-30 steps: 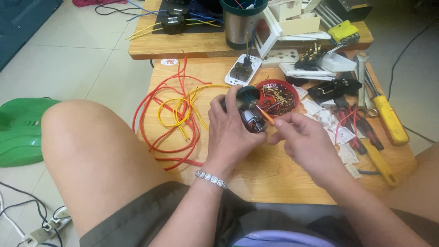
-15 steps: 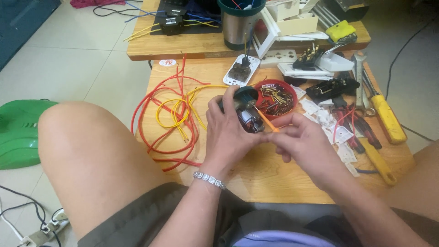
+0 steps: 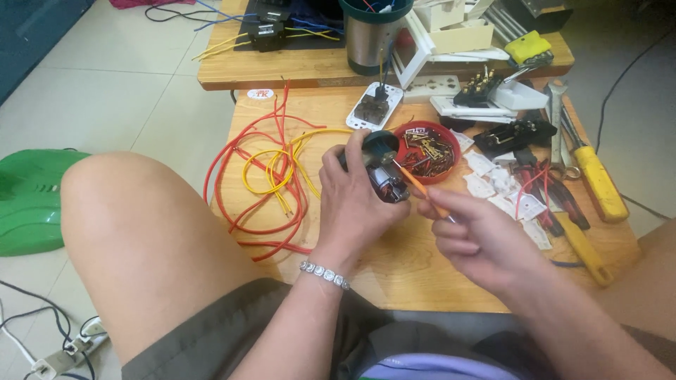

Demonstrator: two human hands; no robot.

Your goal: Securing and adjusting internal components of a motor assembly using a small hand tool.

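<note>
Left hand (image 3: 352,204) gripping motor (image 3: 384,176), right hand (image 3: 479,236) pinching screwdriver (image 3: 419,188)

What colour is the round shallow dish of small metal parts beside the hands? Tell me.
Red; the round shallow dish of small metal parts shows best in the head view.

At frame centre, a small motor (image 3: 384,176) is held over the tabletop (image 3: 394,271) by the left hand (image 3: 352,204); just right of it, a thin screwdriver (image 3: 421,190) is gripped by the right hand (image 3: 479,236). A dish of small parts (image 3: 429,149) is placed directly behind. Loose wires (image 3: 271,176) are spread at centre left, hand tools (image 3: 591,186) at the right edge.
</note>
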